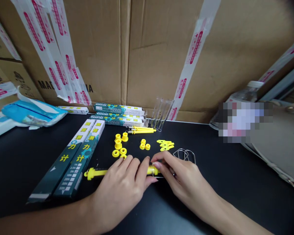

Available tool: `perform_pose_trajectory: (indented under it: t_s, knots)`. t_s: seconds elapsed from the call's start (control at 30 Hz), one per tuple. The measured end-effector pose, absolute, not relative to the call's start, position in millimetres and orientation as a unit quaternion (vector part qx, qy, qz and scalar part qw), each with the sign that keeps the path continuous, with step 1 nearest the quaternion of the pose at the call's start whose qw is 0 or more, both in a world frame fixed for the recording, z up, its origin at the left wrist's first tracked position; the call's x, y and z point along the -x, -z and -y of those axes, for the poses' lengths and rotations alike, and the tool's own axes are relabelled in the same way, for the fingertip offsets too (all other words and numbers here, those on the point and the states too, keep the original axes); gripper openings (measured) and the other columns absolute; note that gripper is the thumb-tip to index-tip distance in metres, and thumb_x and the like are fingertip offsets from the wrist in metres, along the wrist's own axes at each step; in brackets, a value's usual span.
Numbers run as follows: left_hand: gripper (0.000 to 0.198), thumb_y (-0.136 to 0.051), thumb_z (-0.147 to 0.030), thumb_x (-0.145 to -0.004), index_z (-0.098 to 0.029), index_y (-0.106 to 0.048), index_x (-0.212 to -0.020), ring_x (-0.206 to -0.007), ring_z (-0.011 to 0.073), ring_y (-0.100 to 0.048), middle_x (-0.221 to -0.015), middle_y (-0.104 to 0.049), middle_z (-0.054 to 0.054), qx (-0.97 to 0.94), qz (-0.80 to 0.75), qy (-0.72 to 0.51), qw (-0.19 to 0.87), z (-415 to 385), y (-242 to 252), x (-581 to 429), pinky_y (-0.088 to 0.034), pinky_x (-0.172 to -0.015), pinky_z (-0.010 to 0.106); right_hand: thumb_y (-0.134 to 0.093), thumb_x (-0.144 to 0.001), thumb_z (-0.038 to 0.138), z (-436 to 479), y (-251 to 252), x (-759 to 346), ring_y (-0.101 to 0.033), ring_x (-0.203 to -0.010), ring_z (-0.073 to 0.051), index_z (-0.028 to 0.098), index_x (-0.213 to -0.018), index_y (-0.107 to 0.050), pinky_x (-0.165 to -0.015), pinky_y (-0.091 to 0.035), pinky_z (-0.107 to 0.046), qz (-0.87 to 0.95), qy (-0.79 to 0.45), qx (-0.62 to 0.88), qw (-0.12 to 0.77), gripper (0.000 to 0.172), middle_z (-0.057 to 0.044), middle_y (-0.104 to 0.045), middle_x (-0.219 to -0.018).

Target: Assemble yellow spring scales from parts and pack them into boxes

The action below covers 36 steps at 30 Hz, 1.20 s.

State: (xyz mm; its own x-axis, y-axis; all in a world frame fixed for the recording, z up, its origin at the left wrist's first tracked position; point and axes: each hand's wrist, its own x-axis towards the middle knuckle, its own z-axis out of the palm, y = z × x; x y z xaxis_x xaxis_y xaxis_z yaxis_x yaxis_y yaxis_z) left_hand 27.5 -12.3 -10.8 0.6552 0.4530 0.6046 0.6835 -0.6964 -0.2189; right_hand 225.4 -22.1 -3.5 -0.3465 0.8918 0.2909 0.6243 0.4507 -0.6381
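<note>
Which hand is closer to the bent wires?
Right. The right hand is just on the near side of the bent wires; the left hand is farther away, off to their left.

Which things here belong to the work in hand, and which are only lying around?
Likely for the work: held yellow assembly, yellow caps, yellow rods, yellow tabs, bent wires, clear tubes, printed boxes.

Probably lying around: bottle, blue packet, beige bag.

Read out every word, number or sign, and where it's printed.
"筒测力计": left long box, right long box; top character unclear.
"1N, 2.5N, 5N, 10N, 20N, 30N": right long box; last line blurred.
"MAD… A": large carton, tape covering between.
"力": stacked boxes, rest too small.
Tape print, left carton: too blurred.
Bottle: pixelated.
</note>
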Motion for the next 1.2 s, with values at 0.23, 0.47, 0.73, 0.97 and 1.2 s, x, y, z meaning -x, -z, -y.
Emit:
perform_pose_trajectory:
  t_s: [0.23,0.47,0.73,0.97,1.2]
  knots:
    - [0.038,-0.036,-0.029,-0.107,-0.008,-0.068,-0.108,-0.068,0.0248,-0.068,-0.075,-0.070,0.006,0.882,0.314,0.263,0.235,14.4,8.5,-28.7,-0.051,-0.065,0.038,-0.045,-0.105,0.025,24.0,2.2,-226.3,-0.062,-0.068,-0.011,0.026,-0.101,-0.057,-0.063,-0.045,-0.022,0.792,-0.225,0.474,0.313,0.013,0.004,-0.068,-0.088]
    - [0.035,-0.040,-0.026,-0.106,-0.007,-0.069,-0.109,-0.070,0.0261,-0.069,-0.077,-0.072,0.008,0.879,0.317,0.264,0.241,13.9,9.7,-29.1,-0.052,-0.068,0.039,-0.042,-0.105,0.019,23.5,1.3,-222.3,-0.065,-0.073,-0.011,0.024,-0.102,-0.057,-0.068,-0.048,-0.021,0.796,-0.210,0.464,0.327,0.016,0.001,-0.068,-0.091]
    - [0.031,-0.047,-0.024,-0.103,-0.003,-0.067,-0.117,-0.072,0.0265,-0.069,-0.077,-0.072,0.007,0.878,0.310,0.258,0.258,15.7,7.7,-27.8,-0.051,-0.070,0.040,-0.038,-0.104,0.018,26.9,7.2,-223.1,-0.072,-0.079,-0.016,0.026,-0.115,-0.054,-0.066,-0.054,-0.025,0.794,-0.189,0.492,0.302,0.021,-0.002,-0.072,-0.100]
    - [0.022,-0.050,-0.022,-0.103,-0.006,-0.066,-0.104,-0.071,0.0250,-0.069,-0.081,-0.074,0.006,0.876,0.295,0.276,0.264,14.0,8.2,-28.7,-0.049,-0.072,0.039,-0.036,-0.100,0.009,30.0,6.5,-224.1,-0.075,-0.084,-0.022,0.020,-0.118,-0.055,-0.071,-0.060,-0.034,0.834,-0.087,0.469,0.278,0.029,-0.009,-0.075,-0.102]
    - [0.019,-0.049,-0.021,-0.102,-0.008,-0.063,-0.102,-0.071,0.0266,-0.071,-0.078,-0.074,0.007,0.877,0.293,0.270,0.267,16.3,8.7,-27.2,-0.053,-0.068,0.039,-0.033,-0.093,0.000,31.5,5.0,-220.9,-0.071,-0.068,-0.022,0.017,-0.097,-0.059,-0.060,-0.059,-0.033,0.847,-0.066,0.459,0.260,0.031,-0.008,-0.070,-0.081]
